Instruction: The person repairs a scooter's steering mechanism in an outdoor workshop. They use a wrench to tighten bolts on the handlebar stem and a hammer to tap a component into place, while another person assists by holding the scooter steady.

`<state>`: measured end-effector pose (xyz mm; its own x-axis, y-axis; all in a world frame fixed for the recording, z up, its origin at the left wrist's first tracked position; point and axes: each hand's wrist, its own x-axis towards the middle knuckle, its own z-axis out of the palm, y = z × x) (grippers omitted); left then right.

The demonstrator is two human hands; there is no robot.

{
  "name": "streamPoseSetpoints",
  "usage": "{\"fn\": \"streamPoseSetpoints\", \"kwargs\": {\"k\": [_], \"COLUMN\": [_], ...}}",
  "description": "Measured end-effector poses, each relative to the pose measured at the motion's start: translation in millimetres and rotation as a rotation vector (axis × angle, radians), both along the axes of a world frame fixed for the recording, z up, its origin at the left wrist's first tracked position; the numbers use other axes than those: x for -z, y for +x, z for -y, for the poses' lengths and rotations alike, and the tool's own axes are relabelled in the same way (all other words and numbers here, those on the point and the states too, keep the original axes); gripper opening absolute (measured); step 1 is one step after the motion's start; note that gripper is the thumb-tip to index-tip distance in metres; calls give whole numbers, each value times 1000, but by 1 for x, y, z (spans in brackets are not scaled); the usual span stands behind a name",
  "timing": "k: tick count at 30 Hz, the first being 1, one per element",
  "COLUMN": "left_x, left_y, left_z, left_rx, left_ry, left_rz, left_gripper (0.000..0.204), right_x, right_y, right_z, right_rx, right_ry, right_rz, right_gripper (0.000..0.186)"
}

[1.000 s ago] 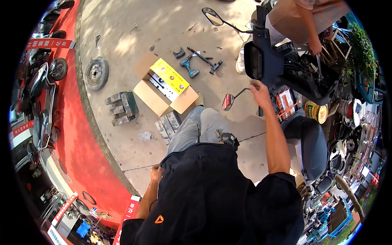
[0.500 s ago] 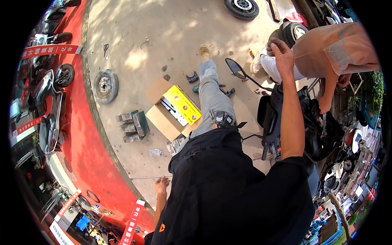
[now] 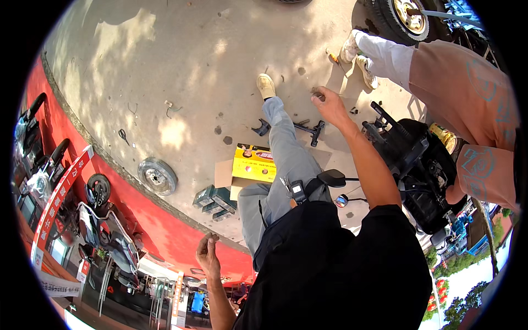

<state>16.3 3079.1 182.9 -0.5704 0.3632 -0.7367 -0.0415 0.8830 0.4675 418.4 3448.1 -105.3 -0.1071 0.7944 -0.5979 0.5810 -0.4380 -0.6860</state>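
Observation:
My right hand point(image 3: 329, 105) is stretched ahead over the concrete, thumb and fingers pinched together. Something small and dark seems to sit at its fingertips, too small to name. Low on the left, my left hand point(image 3: 208, 256) hangs in the air with loosely bent fingers and nothing visible in it. Beneath my right forearm, to its right, stands a black scooter point(image 3: 418, 165). A yellow box point(image 3: 254, 163) inside an opened cardboard carton point(image 3: 224, 172) lies beside my leg. Neither hand touches these things.
A person in a brown shirt point(image 3: 462, 82) stands at the scooter's far side. Dark battery-like blocks point(image 3: 214, 201) and a loose wheel point(image 3: 157, 176) lie left. Power tools point(image 3: 314, 132) lie beyond my leg. Scooters point(image 3: 113, 242) line the red ground; tyres point(image 3: 407, 19) stand far right.
My body has turned rightward and stepped along. My right hand has moved away from the other person, my left hand has risen, and the carton now lies partly behind my leg.

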Motion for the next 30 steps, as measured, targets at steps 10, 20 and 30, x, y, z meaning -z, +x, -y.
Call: {"fn": "streamPoseSetpoints", "kwargs": {"k": [10,20,30], "left_x": [33,124,146], "left_y": [-49,69,220], "left_z": [-320,-592,-619], "left_rx": [558,1499,2172], "left_ry": [136,259,332], "left_rz": [44,393,379], "left_gripper": [26,24,18], "right_x": [54,28,168], "right_y": [3,-93,-232], "right_z": [47,150,157], "right_rx": [445,1596,2124], "right_ry": [-315,-202,-457], "right_rz": [203,54,-132], "right_gripper": [34,31,35]}}
